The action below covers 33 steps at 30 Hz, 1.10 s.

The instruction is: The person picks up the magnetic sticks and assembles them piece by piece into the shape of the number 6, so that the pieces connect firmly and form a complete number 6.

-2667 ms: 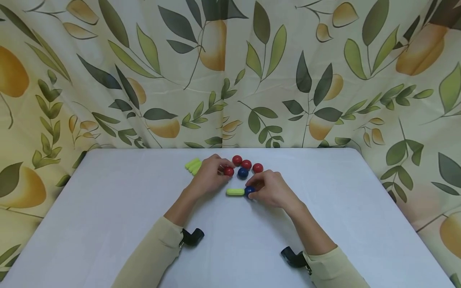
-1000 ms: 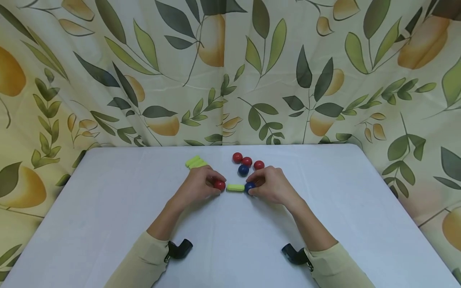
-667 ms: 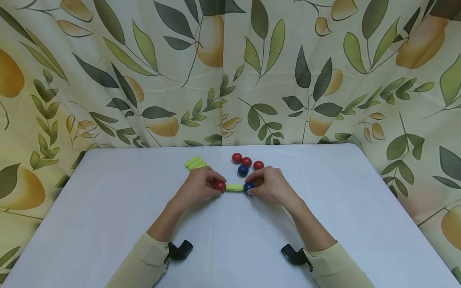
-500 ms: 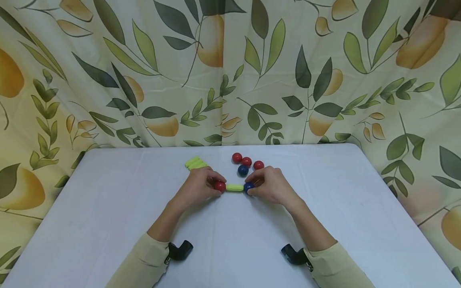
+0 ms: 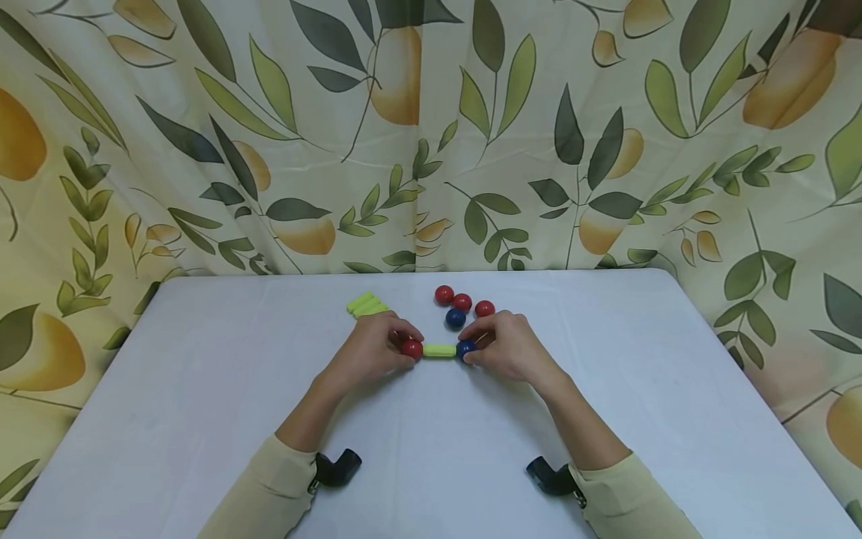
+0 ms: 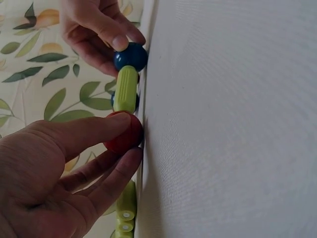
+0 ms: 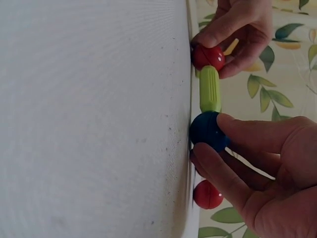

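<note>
Left hand: your left hand (image 5: pixel 377 340) pinches the held red ball (image 5: pixel 412 349) between thumb and fingers.
Right hand: your right hand (image 5: pixel 508 348) pinches the held blue ball (image 5: pixel 464 349) in the same way, thumb on the side nearer you.
Middle rod: the green rod (image 5: pixel 440 350) lies crosswise between your hands, its left end touching the held red ball and its right end touching the held blue ball; grooves run along its length.
Assembly position: you have this row around the middle of the white table (image 5: pixel 202 389), in front of the loose balls.
Loose red balls: three loose red balls (image 5: pixel 462 302) sit beyond your hands, the left two together, the third just to their right.
Loose blue ball: one loose blue ball (image 5: pixel 455 319) sits just in front of the middle red one.
Spare rods: the spare green rods (image 5: pixel 367 304) lie side by side beyond your left hand, which partly hides them.
Backdrop: a curtain (image 5: pixel 471 172) printed with leaves and fruit hangs behind the table.
</note>
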Tool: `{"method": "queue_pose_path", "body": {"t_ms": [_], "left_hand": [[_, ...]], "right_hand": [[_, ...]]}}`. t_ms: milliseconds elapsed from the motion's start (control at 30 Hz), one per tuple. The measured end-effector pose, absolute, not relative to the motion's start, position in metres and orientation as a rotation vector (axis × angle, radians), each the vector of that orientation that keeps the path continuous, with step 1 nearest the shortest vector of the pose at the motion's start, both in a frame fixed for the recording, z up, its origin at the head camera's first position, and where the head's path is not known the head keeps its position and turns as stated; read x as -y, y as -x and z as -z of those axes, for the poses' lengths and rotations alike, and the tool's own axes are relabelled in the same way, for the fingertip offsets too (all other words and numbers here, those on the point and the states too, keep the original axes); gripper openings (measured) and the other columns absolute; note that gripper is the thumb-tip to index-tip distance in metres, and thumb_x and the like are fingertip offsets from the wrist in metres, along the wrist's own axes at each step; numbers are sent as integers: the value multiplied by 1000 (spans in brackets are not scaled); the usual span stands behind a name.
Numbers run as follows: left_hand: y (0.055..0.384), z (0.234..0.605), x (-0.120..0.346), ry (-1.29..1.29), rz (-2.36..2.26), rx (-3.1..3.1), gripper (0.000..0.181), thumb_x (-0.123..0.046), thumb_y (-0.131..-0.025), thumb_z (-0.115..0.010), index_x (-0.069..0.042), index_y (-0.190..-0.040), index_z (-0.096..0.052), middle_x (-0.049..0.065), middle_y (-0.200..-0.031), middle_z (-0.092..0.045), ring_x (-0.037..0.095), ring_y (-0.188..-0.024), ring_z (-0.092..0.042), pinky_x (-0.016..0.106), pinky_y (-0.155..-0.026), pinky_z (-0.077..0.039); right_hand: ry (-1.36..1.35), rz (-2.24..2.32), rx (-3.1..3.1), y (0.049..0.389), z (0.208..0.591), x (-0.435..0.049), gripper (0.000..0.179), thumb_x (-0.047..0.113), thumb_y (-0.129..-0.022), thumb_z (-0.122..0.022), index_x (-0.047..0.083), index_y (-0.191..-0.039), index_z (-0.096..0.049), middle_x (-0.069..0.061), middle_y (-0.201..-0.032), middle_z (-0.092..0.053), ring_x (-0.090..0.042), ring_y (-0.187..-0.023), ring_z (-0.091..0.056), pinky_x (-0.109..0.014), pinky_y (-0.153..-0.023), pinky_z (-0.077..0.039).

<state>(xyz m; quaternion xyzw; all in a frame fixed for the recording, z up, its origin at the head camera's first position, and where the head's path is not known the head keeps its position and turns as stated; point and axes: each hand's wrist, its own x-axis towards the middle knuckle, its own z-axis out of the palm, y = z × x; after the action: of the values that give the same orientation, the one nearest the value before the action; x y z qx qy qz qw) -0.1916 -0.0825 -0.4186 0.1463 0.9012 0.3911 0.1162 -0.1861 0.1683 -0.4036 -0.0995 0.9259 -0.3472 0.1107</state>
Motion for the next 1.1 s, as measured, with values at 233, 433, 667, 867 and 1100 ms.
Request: {"method": "queue_pose_path", "body": {"t_ms": [233,433,667,867,1100], "left_hand": [[192,419,81,-423,-1132,-2637,35,-8,-81,-89,-18,-113,-80,-2,-102,-67,17,-99,-63,31,-86,-59],[192,417,81,-410,-1123,-2622,35,-8,-82,-89,-19,-113,-79,-1,-103,-67,18,-101,-62,31,-86,-59],[193,414,84,-429,-1113,-2587,43,-6,-82,-88,-16,-121,-75,1,-106,-68,18,-101,-64,32,-86,-61],[194,413,89,-443,-1101,-2591,47,-5,-82,-88,-15,-126,-72,2,-106,-68,17,-97,-66,31,-87,-61],[195,408,96,-464,-1082,-2650,38,-2,-86,-82,-13,-122,-74,5,-103,-69,19,-92,-62,33,-83,-57]], "right_hand": [[292,1029,-2717,186,403,-169,26,10,-85,-85,10,-111,-81,-5,-98,-76,-19,-89,-67,-30,-75,-58],[288,1036,-2715,187,402,-169,26,9,-85,-85,11,-110,-81,-5,-98,-77,-20,-88,-68,-30,-75,-58],[288,1029,-2711,187,402,-168,26,10,-85,-85,11,-111,-81,-5,-98,-76,-19,-89,-68,-29,-74,-57],[289,1025,-2707,186,402,-168,27,10,-86,-84,11,-112,-81,-5,-99,-75,-20,-89,-66,-28,-73,-56],[301,1029,-2703,186,402,-169,27,10,-86,-84,10,-112,-81,-5,-99,-75,-19,-89,-66,-28,-72,-56]]}}
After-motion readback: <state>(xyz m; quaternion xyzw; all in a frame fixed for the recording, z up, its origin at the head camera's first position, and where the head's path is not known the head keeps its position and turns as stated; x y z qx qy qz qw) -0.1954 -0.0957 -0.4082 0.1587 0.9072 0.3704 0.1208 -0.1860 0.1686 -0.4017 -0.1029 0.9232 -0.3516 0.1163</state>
